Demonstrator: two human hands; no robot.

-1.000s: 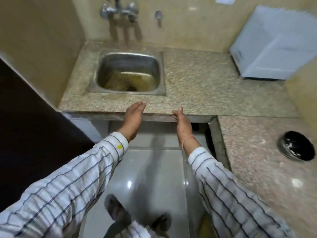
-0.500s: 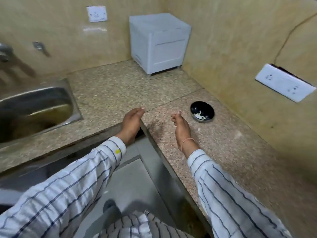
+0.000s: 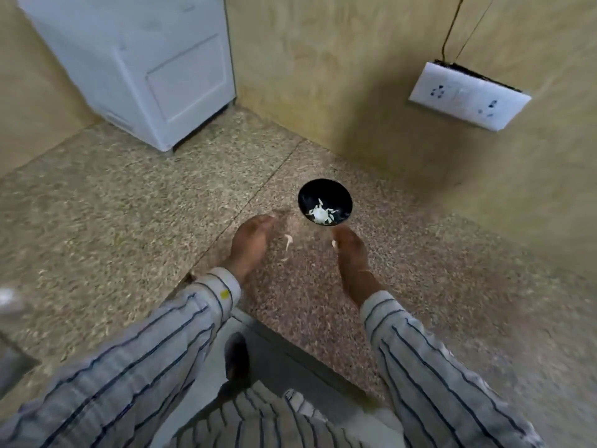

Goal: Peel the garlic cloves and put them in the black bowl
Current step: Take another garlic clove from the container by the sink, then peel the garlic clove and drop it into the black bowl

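A small black bowl (image 3: 324,194) stands on the speckled stone counter (image 3: 129,202), with white garlic (image 3: 320,214) in its bottom. My left hand (image 3: 250,242) hovers just left of the bowl, fingers straight and empty. My right hand (image 3: 350,250) is just below the bowl, fingers extended, holding nothing that I can see. A pale scrap, clove or peel (image 3: 288,241), lies on the counter between my hands. The frame is blurred by motion.
A white box-like appliance (image 3: 139,63) stands at the back left corner. A white socket plate (image 3: 470,98) with a cable hangs on the right wall. The counter's front edge runs below my wrists, with floor and my foot (image 3: 237,357) beneath.
My view has swung right from the sink to the corner with the bowl. Both hands have come forward from the counter edge to just short of the bowl.
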